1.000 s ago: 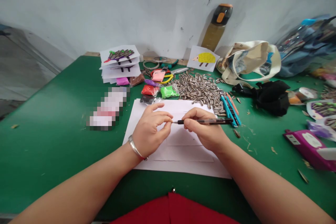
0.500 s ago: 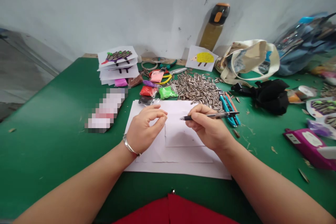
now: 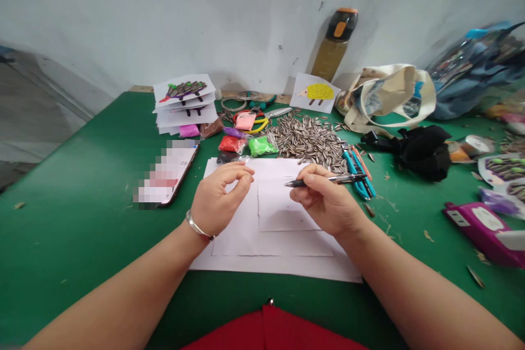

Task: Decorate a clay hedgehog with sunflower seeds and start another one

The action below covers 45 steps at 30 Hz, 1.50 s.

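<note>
My right hand (image 3: 326,202) is closed on a black pen (image 3: 328,179) that lies across it, tip pointing left above a small white card (image 3: 283,210). The card rests on a stack of larger white paper sheets (image 3: 246,240) on the green table. My left hand (image 3: 217,197) hovers over the left part of the sheets with thumb and fingers curled into a loose pinch; I cannot make out anything in it. A silver bracelet (image 3: 196,226) circles the left wrist. About a hand's width separates the two hands.
A heap of sunflower seeds (image 3: 309,139) lies behind the paper, with small bags of coloured clay (image 3: 246,142), pliers, blue pens (image 3: 359,175) and a phone (image 3: 166,175). Finished hedgehog cards (image 3: 184,101) are stacked at the back left. A bottle (image 3: 336,44), bags and black cloth (image 3: 422,147) crowd the right.
My left hand has let go of the pen tip and drawn back to the left. The right hand keeps the pen and has lifted it slightly.
</note>
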{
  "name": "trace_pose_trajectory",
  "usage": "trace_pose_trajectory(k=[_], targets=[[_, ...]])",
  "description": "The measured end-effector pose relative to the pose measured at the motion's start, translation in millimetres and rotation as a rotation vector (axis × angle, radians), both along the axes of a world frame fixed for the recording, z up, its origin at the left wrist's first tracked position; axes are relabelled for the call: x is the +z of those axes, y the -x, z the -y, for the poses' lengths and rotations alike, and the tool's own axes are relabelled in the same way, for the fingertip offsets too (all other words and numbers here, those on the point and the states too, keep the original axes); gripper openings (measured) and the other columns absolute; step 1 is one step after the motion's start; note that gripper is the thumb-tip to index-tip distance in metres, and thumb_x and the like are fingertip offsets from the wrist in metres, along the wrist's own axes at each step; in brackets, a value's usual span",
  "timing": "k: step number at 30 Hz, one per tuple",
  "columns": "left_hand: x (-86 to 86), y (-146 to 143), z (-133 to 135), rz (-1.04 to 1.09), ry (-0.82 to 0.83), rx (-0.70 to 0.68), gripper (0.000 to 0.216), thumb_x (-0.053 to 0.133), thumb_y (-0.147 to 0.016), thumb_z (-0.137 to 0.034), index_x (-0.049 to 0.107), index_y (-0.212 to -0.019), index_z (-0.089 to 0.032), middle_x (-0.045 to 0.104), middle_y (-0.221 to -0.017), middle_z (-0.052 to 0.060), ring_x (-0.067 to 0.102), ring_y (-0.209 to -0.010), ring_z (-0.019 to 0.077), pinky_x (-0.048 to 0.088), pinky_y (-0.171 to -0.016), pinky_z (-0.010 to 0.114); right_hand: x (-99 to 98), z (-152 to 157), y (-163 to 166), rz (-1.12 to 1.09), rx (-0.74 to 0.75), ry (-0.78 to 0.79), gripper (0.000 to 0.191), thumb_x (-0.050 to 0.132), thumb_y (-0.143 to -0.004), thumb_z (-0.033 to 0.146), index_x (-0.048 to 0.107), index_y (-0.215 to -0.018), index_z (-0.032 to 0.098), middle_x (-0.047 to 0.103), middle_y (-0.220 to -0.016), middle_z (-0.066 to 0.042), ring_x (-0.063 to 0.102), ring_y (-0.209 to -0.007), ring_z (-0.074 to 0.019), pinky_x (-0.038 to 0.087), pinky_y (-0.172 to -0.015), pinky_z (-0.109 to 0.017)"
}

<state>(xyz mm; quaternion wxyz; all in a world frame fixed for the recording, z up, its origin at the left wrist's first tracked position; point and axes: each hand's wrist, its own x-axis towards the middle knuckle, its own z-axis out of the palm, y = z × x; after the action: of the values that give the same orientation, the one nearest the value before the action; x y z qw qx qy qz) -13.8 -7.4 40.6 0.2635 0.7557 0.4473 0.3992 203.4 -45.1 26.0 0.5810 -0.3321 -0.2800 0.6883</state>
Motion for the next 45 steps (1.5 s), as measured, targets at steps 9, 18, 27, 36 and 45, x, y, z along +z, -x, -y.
trace_pose_trajectory(k=[9, 18, 27, 36, 45], targets=[[-8.2, 8, -12, 0.087, 0.009, 0.090, 0.012, 0.065, -0.082, -0.030, 0.072, -0.086, -0.020, 0.073, -0.103, 0.006, 0.067, -0.103, 0.0228, 0.049, -0.099, 0.039, -2.8, -4, -1, 0.089, -0.027, -0.016, 0.007, 0.071, -0.078, 0.025, 0.067, -0.075, 0.021, 0.056, -0.059, 0.004, 0.050, -0.054, -0.0075, 0.036, -0.055, -0.022], [-1.7, 9, -13, 0.027, -0.162, 0.169, 0.022, 0.059, -0.089, -0.033, 0.072, -0.081, -0.019, 0.073, -0.104, 0.006, 0.065, -0.106, 0.0224, 0.049, -0.099, 0.038, -6.0, 0, -7, 1.101, -0.250, -0.279, 0.034, 0.060, -0.087, 0.040, 0.063, -0.116, 0.023, 0.067, -0.083, -0.002, 0.061, -0.071, -0.0161, 0.046, -0.067, -0.030], [7.2, -22, 42, -0.040, -0.428, -0.339, 0.053, 0.077, -0.072, -0.050, 0.066, -0.111, -0.015, 0.072, -0.109, 0.014, 0.062, -0.111, 0.0298, 0.050, -0.099, 0.047, 2.3, 6, 14, 2.042, -0.152, -0.630, 0.034, 0.040, -0.099, 0.034, 0.064, -0.080, 0.020, 0.062, -0.064, -0.003, 0.048, -0.053, -0.0142, 0.021, -0.054, -0.030], [8.5, -24, 48, -0.068, -0.366, -0.354, 0.013, 0.069, -0.084, -0.027, 0.069, -0.089, -0.015, 0.073, -0.099, 0.009, 0.060, -0.111, 0.0281, 0.049, -0.100, 0.047, -5.2, 6, 17, 2.112, -0.341, -0.734, 0.035, 0.040, -0.099, 0.034, 0.059, -0.072, 0.020, 0.055, -0.061, -0.003, 0.038, -0.053, -0.0131, 0.016, -0.057, -0.032], [5.2, -22, 43, -0.108, -0.359, -0.413, 0.031, 0.067, -0.083, -0.049, 0.068, -0.091, -0.018, 0.073, -0.096, 0.007, 0.062, -0.106, 0.0265, 0.043, -0.103, 0.048, -1.6, 9, 18, 2.026, -0.336, -0.842, 0.031, 0.043, -0.098, 0.030, 0.061, -0.074, 0.020, 0.053, -0.062, -0.002, 0.040, -0.057, -0.0145, 0.023, -0.059, -0.032]])
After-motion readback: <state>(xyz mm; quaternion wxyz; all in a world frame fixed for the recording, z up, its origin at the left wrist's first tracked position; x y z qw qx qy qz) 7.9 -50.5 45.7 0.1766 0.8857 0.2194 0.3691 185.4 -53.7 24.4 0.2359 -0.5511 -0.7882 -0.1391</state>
